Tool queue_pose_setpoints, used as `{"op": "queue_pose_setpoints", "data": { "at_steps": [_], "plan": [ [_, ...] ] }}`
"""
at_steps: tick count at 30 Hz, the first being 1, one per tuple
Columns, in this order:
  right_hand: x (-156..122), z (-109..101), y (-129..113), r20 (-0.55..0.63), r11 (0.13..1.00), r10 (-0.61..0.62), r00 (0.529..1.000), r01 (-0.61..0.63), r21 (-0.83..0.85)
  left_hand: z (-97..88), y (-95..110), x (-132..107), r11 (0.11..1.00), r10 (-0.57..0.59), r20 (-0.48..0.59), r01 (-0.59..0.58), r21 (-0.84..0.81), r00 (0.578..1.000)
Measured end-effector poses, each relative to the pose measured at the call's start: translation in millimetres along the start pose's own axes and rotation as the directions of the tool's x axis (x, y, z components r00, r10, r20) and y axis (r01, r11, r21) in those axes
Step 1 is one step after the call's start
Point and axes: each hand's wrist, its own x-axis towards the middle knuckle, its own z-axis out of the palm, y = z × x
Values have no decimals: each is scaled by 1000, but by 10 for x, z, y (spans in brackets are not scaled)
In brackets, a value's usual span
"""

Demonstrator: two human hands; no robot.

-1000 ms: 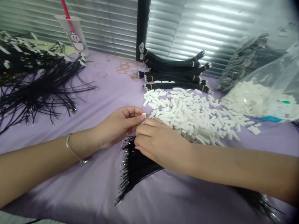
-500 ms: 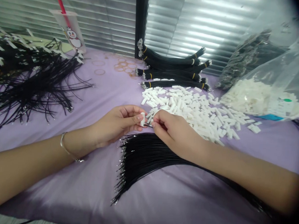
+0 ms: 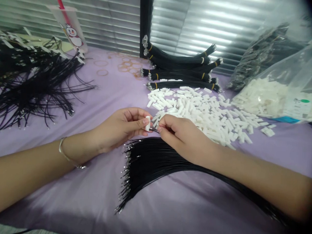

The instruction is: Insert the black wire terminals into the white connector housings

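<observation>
- Far left, a loose tangle of black wires (image 3: 36,89) sprawls on the lilac cloth (image 3: 96,200), with a clear plastic cup (image 3: 67,27) and a few orange rubber bands (image 3: 102,72) beyond it
- The left hand (image 3: 119,129), a metal bracelet (image 3: 67,155) at its wrist, pinches a white connector housing (image 3: 147,123) upright
- The right hand (image 3: 183,140) sits just beside it, pinching a thin black wire (image 3: 154,130); the hands are close but apart
- Below them fans a sheaf of metal-tipped black wires (image 3: 149,168), with taped wire bundles (image 3: 180,65) and a heap of white housings (image 3: 197,111) further off
- Far right, a clear plastic bag (image 3: 282,97) holds more housings
- Risk: a loosened pinch could bend the fine wire tip or drop the housing into the heap — a slip seems likeliest there
- The wire tip is tiny and partly hidden by the fingers, so its contact with the housing cannot be told
</observation>
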Motion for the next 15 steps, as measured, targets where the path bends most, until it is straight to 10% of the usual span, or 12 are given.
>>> {"op": "queue_pose_setpoints", "data": {
  "at_steps": [15],
  "plan": [
    [32,-2,-20,45,990,-44,998,49,-130,10,-31,17,999,5,-39,-4,33,999]
  ]
}}
